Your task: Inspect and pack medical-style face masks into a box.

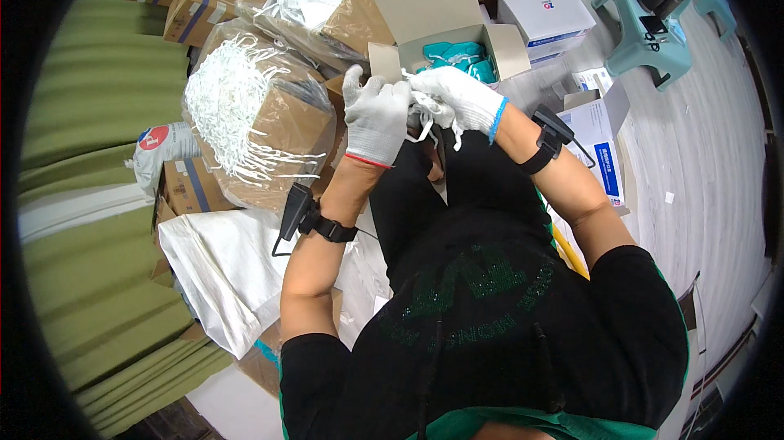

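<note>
Head view, largest first. Plastic-wrapped carton point(309, 126) at left, bearing a pile of white cords point(233, 105); strands hang loose down its side, so a wide swing of the left forearm could drag some off. Open carton point(429, 9) just beyond the gloves, flaps splayed, teal packs point(452, 57) inside; a reaching knuckle could catch a flap.

Left grip point(377, 120): gloved, fingers curled against the near side of the bundle, one digit raised; cannot tell whether it pinches anything. Right grip point(464, 99): gloved, closed over the white bundle point(428, 118), which sits between both gloves above the lap, cord ends dangling.

Risks, judged: free ends may tangle; glove fabric dulls feel, so a cord may slip; right grip slackening could drop the bundle.
</note>
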### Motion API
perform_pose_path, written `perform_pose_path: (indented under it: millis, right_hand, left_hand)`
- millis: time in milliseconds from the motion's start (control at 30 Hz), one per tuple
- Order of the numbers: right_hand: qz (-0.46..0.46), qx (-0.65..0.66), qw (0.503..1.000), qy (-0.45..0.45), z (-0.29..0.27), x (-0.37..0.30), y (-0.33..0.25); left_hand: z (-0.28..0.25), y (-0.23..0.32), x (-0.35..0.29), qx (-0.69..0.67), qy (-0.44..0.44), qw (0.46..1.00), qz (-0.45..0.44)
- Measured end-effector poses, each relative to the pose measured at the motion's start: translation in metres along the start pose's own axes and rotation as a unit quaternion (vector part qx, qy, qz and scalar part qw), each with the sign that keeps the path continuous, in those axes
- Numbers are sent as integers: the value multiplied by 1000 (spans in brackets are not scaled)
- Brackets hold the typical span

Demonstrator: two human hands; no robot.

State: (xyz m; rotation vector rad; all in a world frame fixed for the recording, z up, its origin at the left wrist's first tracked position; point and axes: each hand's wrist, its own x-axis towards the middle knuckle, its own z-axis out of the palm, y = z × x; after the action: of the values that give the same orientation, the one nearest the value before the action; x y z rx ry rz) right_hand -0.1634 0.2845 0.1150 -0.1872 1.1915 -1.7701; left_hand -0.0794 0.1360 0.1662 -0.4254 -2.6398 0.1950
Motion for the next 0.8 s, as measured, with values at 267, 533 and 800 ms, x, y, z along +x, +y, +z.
perform_pose_path:
  millis: [267, 533, 800]
  right_hand:
    - [-312, -405, 820, 259, -20, 3, -7]
    - [-222, -391, 884, 129, 24, -8, 5]
    - [-78, -490, 868, -29, 18, -49, -2]
  left_hand:
    - [4, -1, -6, -164, -274, 917, -237]
    - [0, 1, 7, -429, -317, 792, -297]
    - [-25, 24, -43, -541, -278, 769, -194]
